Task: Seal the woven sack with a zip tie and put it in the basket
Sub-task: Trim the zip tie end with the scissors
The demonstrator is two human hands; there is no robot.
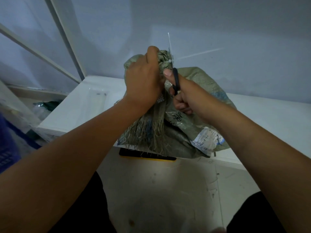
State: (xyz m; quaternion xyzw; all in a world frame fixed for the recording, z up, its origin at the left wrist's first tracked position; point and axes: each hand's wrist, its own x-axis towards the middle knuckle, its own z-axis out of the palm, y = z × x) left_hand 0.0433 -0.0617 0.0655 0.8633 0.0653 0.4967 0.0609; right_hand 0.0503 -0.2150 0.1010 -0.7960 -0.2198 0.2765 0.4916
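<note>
A grey-green woven sack (200,81) with frayed threads and a paper label lies on the white table (269,111). My left hand (143,81) grips the sack's bunched neck. A white zip tie (170,62) circles that neck, and its thin tail sticks straight up. My right hand (183,96) holds black-handled scissors (175,78), with the blades raised beside the tie's head. Whether the blades touch the tail is hard to tell.
A clear plastic bag (94,100) lies on the table's left part. A blue crate-like basket (8,148) stands at the left edge on the floor. A black and yellow object (148,156) peeks from under the table's front edge. A wall rises just behind.
</note>
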